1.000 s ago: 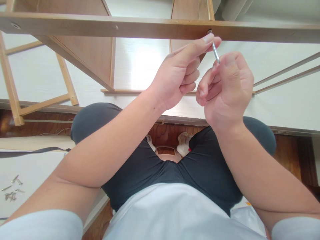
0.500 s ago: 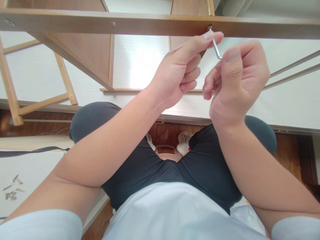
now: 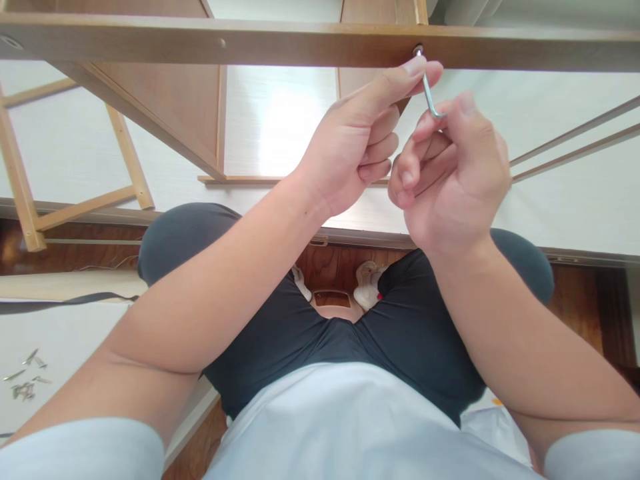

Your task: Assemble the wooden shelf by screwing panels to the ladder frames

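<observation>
A silver L-shaped hex key (image 3: pixel 428 95) stands with one end in a screw hole on the edge of a wooden rail (image 3: pixel 300 48). My left hand (image 3: pixel 353 133) pinches its upper part between thumb and forefinger, close under the rail, with the other fingers curled in. At the key's bent lower end, my right hand (image 3: pixel 453 167) has its thumb and forefinger closed about the short arm. The key's tip is hidden in the hole.
Wooden panels (image 3: pixel 170 100) join the rail from behind. A small wooden frame (image 3: pixel 85 207) leans at the left. Several screws (image 3: pixel 27 380) lie on a white surface at the lower left. Two thin bars (image 3: pixel 575 137) run at the right.
My right hand has shifted left and its wrist has turned, with the fingers now around the key's bent end. My left hand keeps its pinch near the rail.
</observation>
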`<control>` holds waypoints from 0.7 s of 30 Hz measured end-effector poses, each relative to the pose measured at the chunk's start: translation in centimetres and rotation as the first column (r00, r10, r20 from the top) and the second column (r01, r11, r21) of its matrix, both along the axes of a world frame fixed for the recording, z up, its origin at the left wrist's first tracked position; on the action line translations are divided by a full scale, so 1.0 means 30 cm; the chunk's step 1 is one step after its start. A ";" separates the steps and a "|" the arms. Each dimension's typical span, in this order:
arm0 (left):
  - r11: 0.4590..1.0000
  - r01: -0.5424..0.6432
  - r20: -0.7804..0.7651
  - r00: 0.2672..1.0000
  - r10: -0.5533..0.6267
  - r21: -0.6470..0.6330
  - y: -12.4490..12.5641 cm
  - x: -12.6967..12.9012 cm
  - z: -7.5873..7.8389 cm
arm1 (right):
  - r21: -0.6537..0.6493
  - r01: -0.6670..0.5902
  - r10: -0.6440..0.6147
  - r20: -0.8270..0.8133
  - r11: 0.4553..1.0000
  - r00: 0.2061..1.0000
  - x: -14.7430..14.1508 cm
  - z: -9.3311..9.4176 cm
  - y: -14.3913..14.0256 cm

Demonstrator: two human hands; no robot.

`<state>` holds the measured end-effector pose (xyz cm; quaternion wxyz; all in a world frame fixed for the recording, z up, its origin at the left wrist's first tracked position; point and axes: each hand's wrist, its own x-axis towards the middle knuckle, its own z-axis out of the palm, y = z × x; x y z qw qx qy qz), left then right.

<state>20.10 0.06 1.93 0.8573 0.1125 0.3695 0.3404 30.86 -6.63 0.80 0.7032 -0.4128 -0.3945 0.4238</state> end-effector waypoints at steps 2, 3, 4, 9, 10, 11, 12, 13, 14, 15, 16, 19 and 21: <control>1.000 0.011 0.009 1.000 -0.011 0.026 0.001 0.000 -0.002 | -0.040 -0.061 0.059 -0.044 0.997 0.997 -0.004 0.004 -0.008; 0.998 0.024 0.016 1.000 -0.025 0.055 0.001 0.001 -0.002 | -0.063 -0.088 0.084 -0.063 0.994 0.994 -0.005 0.005 -0.011; 0.995 0.040 0.027 0.999 -0.043 0.094 0.001 0.001 -0.002 | -0.085 -0.112 0.106 -0.078 0.990 0.991 -0.007 0.005 -0.014; 0.922 0.088 0.120 0.982 -0.143 0.377 -0.001 0.005 0.005 | -0.135 -0.189 0.175 -0.109 0.973 0.978 -0.010 0.007 -0.019; 0.905 0.091 0.129 0.979 -0.157 0.415 -0.001 0.005 0.005 | -0.148 -0.194 0.180 -0.100 0.970 0.979 -0.010 0.009 -0.020; 0.896 0.091 0.133 0.978 -0.164 0.434 -0.001 0.006 0.005 | -0.160 -0.196 0.184 -0.089 0.967 0.979 -0.010 0.011 -0.021; 0.896 0.090 0.136 0.977 -0.164 0.434 0.000 0.007 0.004 | -0.170 -0.197 0.185 -0.080 0.966 0.979 -0.009 0.013 -0.022; 0.905 0.087 0.141 0.977 -0.159 0.417 0.000 0.008 0.003 | -0.174 -0.196 0.185 -0.075 0.965 0.980 -0.009 0.015 -0.022; 0.918 0.083 0.148 0.977 -0.151 0.387 0.001 0.008 0.001 | -0.169 -0.192 0.181 -0.074 0.967 0.981 -0.009 0.016 -0.023; 0.934 0.079 0.154 0.978 -0.140 0.348 0.001 0.009 -0.001 | -0.163 -0.186 0.176 -0.073 0.969 0.982 -0.010 0.018 -0.023; 0.948 0.077 0.157 0.979 -0.131 0.309 0.002 0.008 -0.002 | -0.157 -0.177 0.168 -0.067 0.972 0.983 -0.012 0.019 -0.024; 0.973 0.068 0.166 0.980 -0.106 0.221 0.001 0.005 -0.001 | -0.139 -0.135 0.131 -0.035 0.981 0.991 -0.020 0.021 -0.025; 0.981 0.061 0.172 0.981 -0.093 0.183 -0.001 0.001 0.002 | -0.091 -0.102 0.100 -0.031 0.991 0.995 -0.026 0.018 -0.026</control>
